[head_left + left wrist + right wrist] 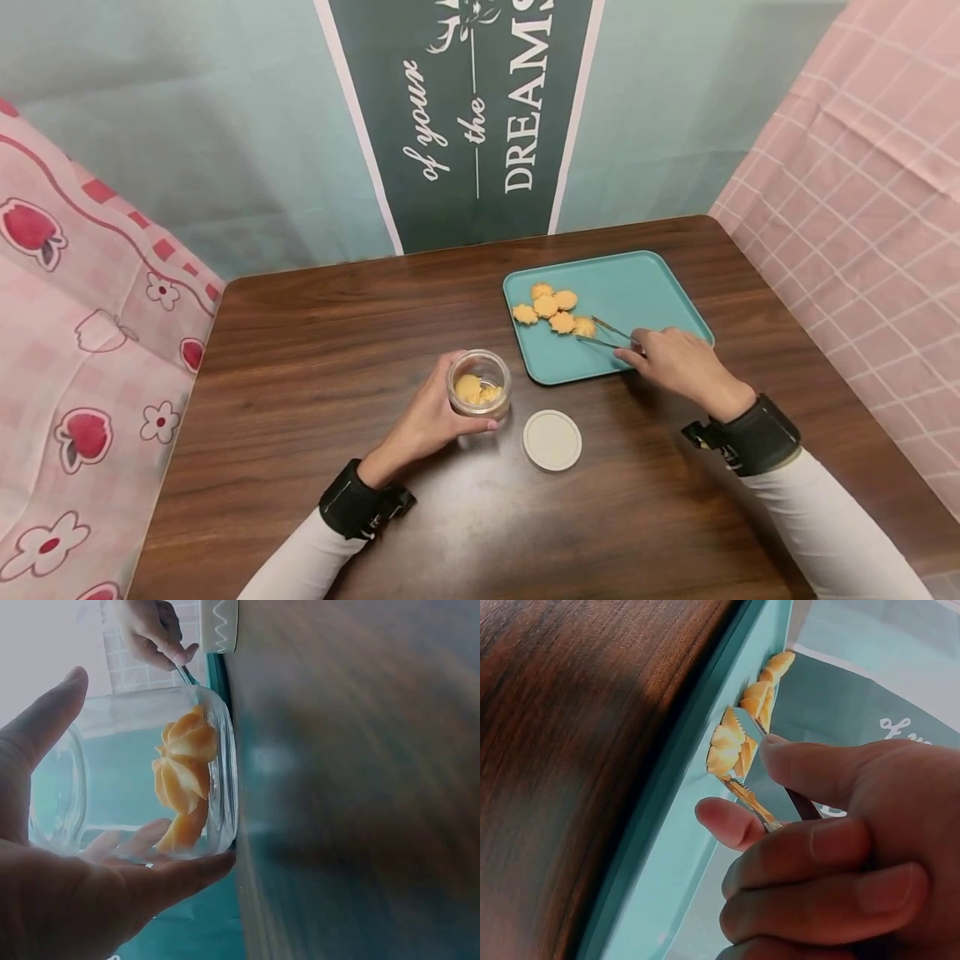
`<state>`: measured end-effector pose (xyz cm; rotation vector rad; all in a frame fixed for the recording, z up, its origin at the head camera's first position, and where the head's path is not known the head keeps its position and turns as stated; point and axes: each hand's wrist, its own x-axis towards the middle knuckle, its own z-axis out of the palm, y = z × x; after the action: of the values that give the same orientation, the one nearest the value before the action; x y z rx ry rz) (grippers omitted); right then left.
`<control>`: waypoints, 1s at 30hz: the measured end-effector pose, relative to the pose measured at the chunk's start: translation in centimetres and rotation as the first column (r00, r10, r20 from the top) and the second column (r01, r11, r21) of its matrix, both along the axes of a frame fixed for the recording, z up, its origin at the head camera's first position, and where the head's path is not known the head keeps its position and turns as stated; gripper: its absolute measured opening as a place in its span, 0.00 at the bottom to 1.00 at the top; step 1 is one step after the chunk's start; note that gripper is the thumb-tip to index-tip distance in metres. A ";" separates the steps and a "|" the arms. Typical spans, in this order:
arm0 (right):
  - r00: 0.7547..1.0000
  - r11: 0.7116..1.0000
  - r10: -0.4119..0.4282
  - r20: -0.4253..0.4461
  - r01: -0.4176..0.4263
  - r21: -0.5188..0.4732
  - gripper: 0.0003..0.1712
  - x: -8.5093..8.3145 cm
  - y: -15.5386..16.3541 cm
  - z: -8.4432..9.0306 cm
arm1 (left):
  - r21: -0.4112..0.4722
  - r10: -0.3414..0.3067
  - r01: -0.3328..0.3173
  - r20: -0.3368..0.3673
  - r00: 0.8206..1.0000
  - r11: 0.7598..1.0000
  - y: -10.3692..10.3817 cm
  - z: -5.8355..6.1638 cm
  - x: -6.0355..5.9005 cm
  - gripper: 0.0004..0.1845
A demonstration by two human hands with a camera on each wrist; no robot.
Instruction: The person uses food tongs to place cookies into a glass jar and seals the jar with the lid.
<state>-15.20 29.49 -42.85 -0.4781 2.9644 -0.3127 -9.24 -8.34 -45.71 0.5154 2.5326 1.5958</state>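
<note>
Nearest the person, two white sleeves with black wrist straps come in from the bottom edge, both cut off at the forearm. Just past them a round white lid (552, 439) lies flat on the dark wood table (315, 350), between the two arms and apart from both.

The left hand (427, 417) is wrapped around a small glass jar (480, 385) standing upright on the table, fingers and thumb curled round its side. The jar is open at the top and holds a few orange flower-shaped cookies (184, 776); the left wrist view shows them piled against the glass bottom, though how many there are I cannot make out.

The right hand (675, 360) pinches a pair of metal tongs (609, 333), thumb and forefinger squeezing the arms. Their tips are closed on one cookie (584, 327) in the teal tray (645, 287). The right wrist view shows the toothed tips gripping that cookie (726, 746), a detail too small in the head view; whether the cookie is lifted off the tray I cannot tell.

Four more cookies (546, 305) sit clustered just beyond it on the tray's left half.

Behind the table hangs a dark green banner (457, 117), cut off at the top; "of your", "the" and "DREAM" can be read running sideways. Pink patterned cloth flanks both sides.
</note>
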 end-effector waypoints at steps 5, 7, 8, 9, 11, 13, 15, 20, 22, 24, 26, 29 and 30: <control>1.000 1.000 0.017 -0.020 -0.017 -0.007 0.21 0.2 0.1 0.1 | -0.004 0.017 -0.017 0.003 1.000 1.000 0.2 0.3 -0.5 0.52; 0.999 1.000 0.021 -0.027 -0.021 -0.008 0.21 0.2 0.1 0.1 | -0.009 0.020 -0.020 0.010 1.000 1.000 0.3 0.4 -0.8 0.52; 0.999 1.000 0.023 -0.030 -0.024 -0.008 0.21 0.3 0.1 0.2 | -0.010 0.020 -0.020 0.012 1.000 1.000 0.3 0.5 -0.9 0.52; 0.999 1.000 0.025 -0.033 -0.025 -0.008 0.21 0.3 0.1 0.2 | -0.010 0.020 -0.020 0.012 1.000 1.000 0.3 0.5 -1.1 0.52; 0.999 1.000 0.028 -0.039 -0.028 -0.009 0.21 0.4 0.2 0.2 | -0.013 0.017 -0.017 0.012 1.000 1.000 0.4 0.6 -1.4 0.52; 0.999 0.999 0.030 -0.041 -0.030 -0.011 0.21 0.4 0.3 0.3 | -0.008 0.010 -0.010 0.014 1.000 1.000 0.4 0.6 -1.8 0.52; 0.998 0.999 0.031 -0.046 -0.032 -0.012 0.21 0.5 0.3 0.4 | 0.006 0.008 -0.008 0.016 1.000 1.000 0.5 0.5 -2.1 0.52; 0.998 0.999 0.037 -0.052 -0.037 -0.015 0.21 0.7 0.4 0.6 | 0.019 0.018 -0.018 0.026 1.000 1.000 0.7 0.2 -3.0 0.52; 0.998 0.999 0.036 -0.052 -0.037 -0.014 0.20 0.8 0.5 0.8 | 0.008 0.030 -0.030 0.034 0.999 1.000 0.8 0.2 -3.2 0.53; 0.998 0.999 0.036 -0.056 -0.037 -0.013 0.20 0.8 0.5 0.9 | -0.006 0.040 -0.040 0.041 0.998 0.999 0.9 0.1 -3.5 0.53; 0.998 0.999 0.031 -0.058 -0.032 -0.010 0.20 0.9 0.6 1.0 | -0.020 0.051 -0.050 0.044 0.998 0.999 1.0 0.1 -3.7 0.54; 0.998 1.000 0.026 -0.058 -0.026 -0.009 0.20 1.1 0.5 1.2 | -0.035 0.058 -0.057 0.037 0.998 0.998 1.1 0.0 -4.0 0.54; 0.998 1.000 0.022 -0.057 -0.023 -0.009 0.19 1.1 0.5 1.3 | -0.035 0.059 -0.058 0.038 0.998 0.998 1.2 0.0 -4.1 0.54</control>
<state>-14.06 30.03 -41.53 -0.5297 3.0111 -0.3171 -13.38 -7.12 -45.69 0.4060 2.5639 1.5630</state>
